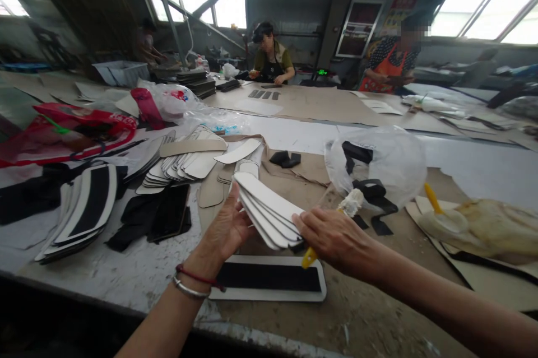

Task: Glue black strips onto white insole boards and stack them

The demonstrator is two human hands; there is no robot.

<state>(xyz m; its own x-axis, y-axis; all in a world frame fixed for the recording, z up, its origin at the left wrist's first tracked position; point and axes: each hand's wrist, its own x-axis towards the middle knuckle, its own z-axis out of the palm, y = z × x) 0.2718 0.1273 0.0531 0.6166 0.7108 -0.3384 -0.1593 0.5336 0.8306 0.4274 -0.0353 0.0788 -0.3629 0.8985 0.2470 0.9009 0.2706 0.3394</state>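
Between my hands is a fanned stack of long white strips (269, 207) with rounded ends. My left hand (227, 232) holds their far-left end, thumb on the edge and some fingers hidden behind. At the near-right end, my right hand (332, 240) grips the strips. That same hand also keeps a yellow-handled brush (310, 257), its bristle end caked in whitish paste. Just below the stack, a white-bordered piece with a black strip (269, 278) on it lies flat on the brown sheet (378, 302).
Left are piled curved pieces (90, 207), black cloth with a dark phone-like slab (170, 212), and more white pieces (195, 159). A plastic bag (395, 162) with black strips lies ahead. Right is a paste-coated container (496, 229) with a yellow handle. Co-workers (273, 61) occupy the far table.
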